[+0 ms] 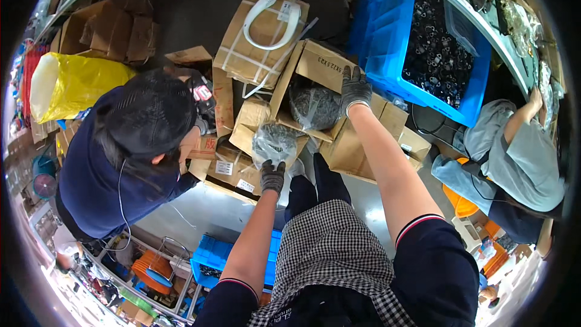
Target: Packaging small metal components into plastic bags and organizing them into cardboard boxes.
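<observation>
My left hand (273, 177), in a dark grey glove, is closed on the near edge of a clear plastic bag (275, 141) of dark parts. That bag rests on the flaps of opened cartons. My right hand (356, 88), gloved alike, lies at the right corner of an open cardboard box (284, 88), its fingers over the raised flap (325, 62). Inside the box sits another clear bag (315, 108) packed with dark small parts. The palm side of my right hand is hidden.
A co-worker in a dark cap (142, 112) leans in at the left. Behind the box, a strapped carton (257, 30) carries a white neck-ring device (250, 27). A blue crate (378, 30) of small dark parts stands at the right. Another person (514, 145) sits farther right.
</observation>
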Demonstrator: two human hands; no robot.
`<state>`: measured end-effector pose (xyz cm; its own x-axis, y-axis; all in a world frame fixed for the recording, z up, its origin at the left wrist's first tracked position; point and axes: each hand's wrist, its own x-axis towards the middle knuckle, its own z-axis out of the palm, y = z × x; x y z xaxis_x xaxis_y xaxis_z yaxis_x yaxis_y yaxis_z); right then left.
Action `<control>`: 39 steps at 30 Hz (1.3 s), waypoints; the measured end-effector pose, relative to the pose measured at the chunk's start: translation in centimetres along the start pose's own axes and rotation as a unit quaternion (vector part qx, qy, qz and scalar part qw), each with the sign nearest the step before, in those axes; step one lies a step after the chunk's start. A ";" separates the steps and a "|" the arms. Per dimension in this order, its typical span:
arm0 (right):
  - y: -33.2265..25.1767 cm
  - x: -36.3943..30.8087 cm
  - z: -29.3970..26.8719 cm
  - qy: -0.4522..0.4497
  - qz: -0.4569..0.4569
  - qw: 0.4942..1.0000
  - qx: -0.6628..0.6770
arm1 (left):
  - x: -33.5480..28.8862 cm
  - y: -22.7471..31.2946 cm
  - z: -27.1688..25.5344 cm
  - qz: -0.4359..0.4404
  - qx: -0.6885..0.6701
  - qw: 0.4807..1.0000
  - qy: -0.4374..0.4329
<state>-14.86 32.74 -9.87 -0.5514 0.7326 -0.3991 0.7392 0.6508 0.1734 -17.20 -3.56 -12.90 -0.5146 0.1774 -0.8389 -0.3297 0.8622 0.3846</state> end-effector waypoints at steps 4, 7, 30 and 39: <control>0.1 1.9 0.7 0.033 -0.024 0.999 0.005 | 0.8 2.6 0.2 -0.011 0.058 0.985 0.165; -0.1 2.1 1.6 0.036 -0.057 0.998 0.016 | 0.5 6.6 -0.2 -0.076 0.095 0.975 0.186; 1.8 1.0 -2.1 -0.145 -0.174 0.966 0.124 | 5.1 29.0 1.6 0.305 0.310 0.879 0.195; -1.0 6.4 4.7 -0.124 -0.176 0.969 0.124 | 16.9 35.0 1.0 0.327 0.360 0.831 0.269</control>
<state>-17.32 35.83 -16.86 -0.6997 0.3834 -0.6028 0.6088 0.7615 -0.2223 -36.67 30.05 -14.04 -0.7412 0.6488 -0.1724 0.6191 0.7599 0.1981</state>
